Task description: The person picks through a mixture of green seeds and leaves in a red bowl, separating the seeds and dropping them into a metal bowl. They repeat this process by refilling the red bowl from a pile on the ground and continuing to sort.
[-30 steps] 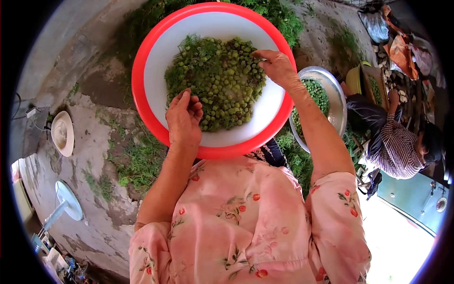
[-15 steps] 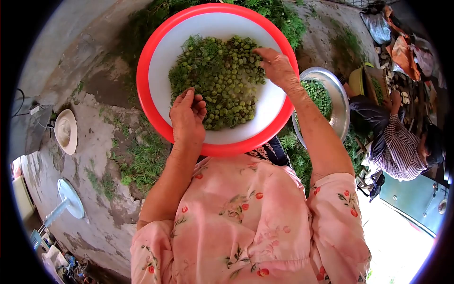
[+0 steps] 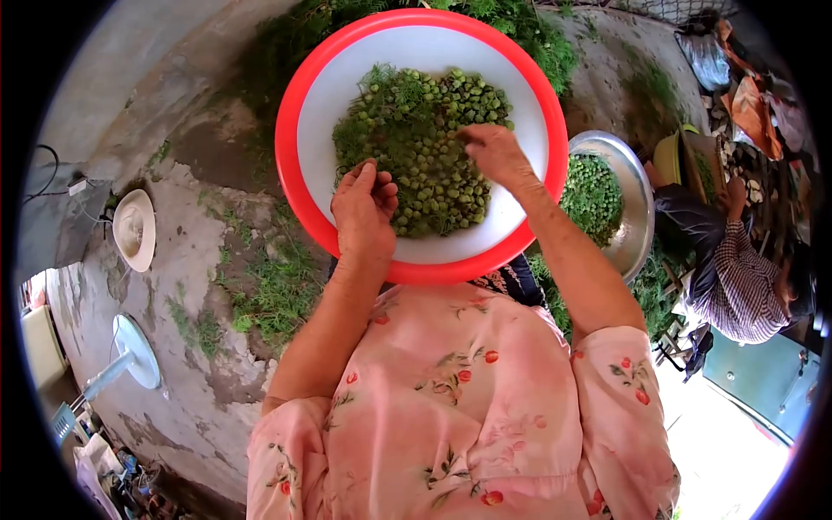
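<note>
A white basin with a red rim (image 3: 293,173) sits in front of me. In it lies a heap of small round green cones or fruits (image 3: 444,195), mixed with feathery green sprigs (image 3: 368,134) mostly on the left. My left hand (image 3: 364,212) is over the near left of the heap, its fingers curled in and the thumb up against them; whatever it may hold is hidden. Over the heap's right side is my right hand (image 3: 498,156), fingers drawn together and pointing left, slightly blurred. I cannot make out anything between its fingertips.
Right of the basin stands a metal bowl (image 3: 640,217) with more green pieces (image 3: 594,195). Leafy sprigs (image 3: 277,290) lie on the floor, with a straw hat (image 3: 134,230) and a fan (image 3: 136,351) at left. Another person (image 3: 737,286) sits at right beside a yellow container (image 3: 667,159).
My right hand has moved from the heap's far right edge toward its middle, nearer to me. My left hand stays curled in nearly the same place over the basin. The whole view has shifted slightly.
</note>
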`<state>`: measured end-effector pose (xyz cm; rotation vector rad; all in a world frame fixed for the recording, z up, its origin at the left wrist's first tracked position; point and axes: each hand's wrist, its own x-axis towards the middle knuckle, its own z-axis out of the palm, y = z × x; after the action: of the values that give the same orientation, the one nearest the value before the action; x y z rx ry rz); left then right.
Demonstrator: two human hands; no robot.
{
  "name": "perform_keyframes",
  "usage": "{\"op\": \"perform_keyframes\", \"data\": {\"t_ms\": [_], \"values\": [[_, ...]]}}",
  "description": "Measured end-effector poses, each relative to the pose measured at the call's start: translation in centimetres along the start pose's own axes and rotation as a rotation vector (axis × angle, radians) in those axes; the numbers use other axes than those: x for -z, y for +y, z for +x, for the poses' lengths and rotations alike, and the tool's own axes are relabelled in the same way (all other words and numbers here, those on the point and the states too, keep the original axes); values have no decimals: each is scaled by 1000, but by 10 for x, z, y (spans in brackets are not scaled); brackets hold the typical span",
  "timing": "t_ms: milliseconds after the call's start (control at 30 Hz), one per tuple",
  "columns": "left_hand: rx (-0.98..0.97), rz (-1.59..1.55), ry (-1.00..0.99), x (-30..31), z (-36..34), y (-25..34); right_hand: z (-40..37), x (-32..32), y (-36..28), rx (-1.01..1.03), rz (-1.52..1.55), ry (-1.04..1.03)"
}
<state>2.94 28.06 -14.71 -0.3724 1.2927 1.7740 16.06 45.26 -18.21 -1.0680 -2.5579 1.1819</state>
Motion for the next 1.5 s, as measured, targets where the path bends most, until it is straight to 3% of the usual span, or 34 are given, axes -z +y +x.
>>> {"op": "perform_keyframes", "data": {"t_ms": [67, 233, 333, 433, 533, 567, 667, 700, 900, 1000, 1100, 1200, 1333, 1367, 1467, 1500], "values": [[-2, 5, 0, 1, 1, -1, -1, 13, -1, -88, 17, 17], [1, 17, 10, 0, 2, 0, 1, 0, 19, 73, -134, 72], [2, 11, 9, -1, 2, -1, 3, 2, 3, -20, -134, -8], [11, 10, -1, 0, 1, -1, -3, -4, -33, -146, -339, -69], [20, 26, -19, 0, 1, -1, 0, -15, -28, -145, -347, -6], [17, 28, -19, -1, 0, 0, 4, -12, -24, -86, -245, 7], [13, 27, -10, 1, 0, 0, 3, 5, -22, -360, 236, -74], [14, 25, -10, 0, 0, 0, -1, 12, -27, -363, 374, -63], [30, 15, -10, 3, 2, -2, -4, 13, -18, -376, 609, -12], [21, 15, -8, 3, 1, -2, -1, 9, -18, -305, 670, 228], [18, 24, -12, 2, 0, -1, 7, 0, 11, -167, 335, 229], [23, 26, -20, 2, 1, -1, 3, -9, -2, 8, -393, -13], [28, 28, -19, 0, 0, -1, -5, -23, -32, -170, -531, -188], [25, 28, -20, -1, -1, 1, -6, -24, -28, -83, -572, -109], [21, 28, -12, -1, -4, 3, 3, -13, -12, -182, -176, -195], [22, 24, -10, -2, -3, 3, -2, -4, -15, -283, 146, -159]]}}
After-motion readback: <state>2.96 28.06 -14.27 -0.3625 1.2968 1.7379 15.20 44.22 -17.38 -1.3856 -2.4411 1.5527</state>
